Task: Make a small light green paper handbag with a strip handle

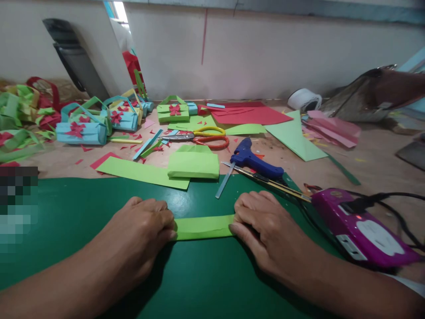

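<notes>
While the left hand (148, 223) and right hand (264, 221) held opposite ends of a green paper strip (204, 227) in a close grip, just below frame centre, folding seemed underway; the next move likely called for firm, even creasing.

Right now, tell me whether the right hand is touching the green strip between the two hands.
Touching. The head view shows the right hand closed around the right end of the green strip, thumb against it.

Light is muted, shadows soft, the edges blurred.
</notes>
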Demonstrator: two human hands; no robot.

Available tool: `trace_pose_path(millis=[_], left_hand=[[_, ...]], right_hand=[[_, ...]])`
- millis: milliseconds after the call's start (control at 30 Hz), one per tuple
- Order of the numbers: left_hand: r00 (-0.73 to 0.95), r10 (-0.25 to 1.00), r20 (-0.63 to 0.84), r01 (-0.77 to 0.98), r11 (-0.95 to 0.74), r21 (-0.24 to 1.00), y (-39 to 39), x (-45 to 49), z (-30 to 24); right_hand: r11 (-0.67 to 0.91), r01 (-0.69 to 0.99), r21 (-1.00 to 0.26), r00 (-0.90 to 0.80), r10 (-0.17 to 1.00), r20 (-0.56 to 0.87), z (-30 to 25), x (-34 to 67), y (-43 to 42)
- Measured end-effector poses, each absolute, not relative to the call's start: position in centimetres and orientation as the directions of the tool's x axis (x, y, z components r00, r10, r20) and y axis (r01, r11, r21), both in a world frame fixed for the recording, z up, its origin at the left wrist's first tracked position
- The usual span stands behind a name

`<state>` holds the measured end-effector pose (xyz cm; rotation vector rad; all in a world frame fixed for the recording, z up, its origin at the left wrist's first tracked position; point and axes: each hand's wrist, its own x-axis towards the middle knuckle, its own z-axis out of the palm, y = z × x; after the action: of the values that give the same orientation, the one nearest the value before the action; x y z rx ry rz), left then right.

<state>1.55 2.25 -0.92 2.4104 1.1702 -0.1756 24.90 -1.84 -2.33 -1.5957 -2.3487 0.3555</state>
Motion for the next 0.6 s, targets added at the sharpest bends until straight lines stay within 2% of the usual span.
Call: trace_pose_path(millis=[267, 600], left_hand=[[0.649, 0.701, -0.294, 0.758, -0.565, 0.325, 2.34, 1.44, -0.64], [0.606, 0.765, -0.221, 0.781, -0.517, 0.350, 2.56, 1.59, -0.90]], right_hand=[[0.386, 0.864, -0.324, -0.376, 0.922, 0.097, -2.52, 25.28, -1.56], [0.407, 0.846, -0.344, -0.388, 0.913, 0.127, -2.60, 25.46, -1.48]])
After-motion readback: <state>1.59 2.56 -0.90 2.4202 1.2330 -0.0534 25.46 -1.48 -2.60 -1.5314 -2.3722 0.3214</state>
